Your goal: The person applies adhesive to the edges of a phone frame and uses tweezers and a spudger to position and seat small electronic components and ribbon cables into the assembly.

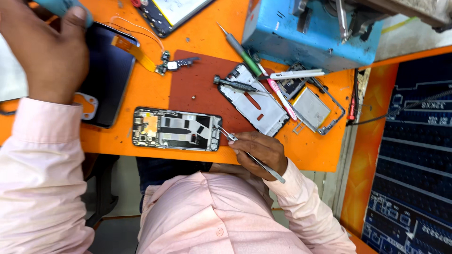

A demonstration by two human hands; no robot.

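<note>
The fingers (pixel 241 141) of the right hand (pixel 261 151) are pinching metal tweezers (pixel 247 154), tips touching the right end of the opened smartphone (pixel 176 129) lying near the front edge of the orange bench (pixel 207 28). The left hand (pixel 44 51) is clenching a teal tool (pixel 59 6) above a dark screen panel (pixel 106 70). The step looks like picking a small part from the phone's end; next calls for a steady, gentle lift.
</note>
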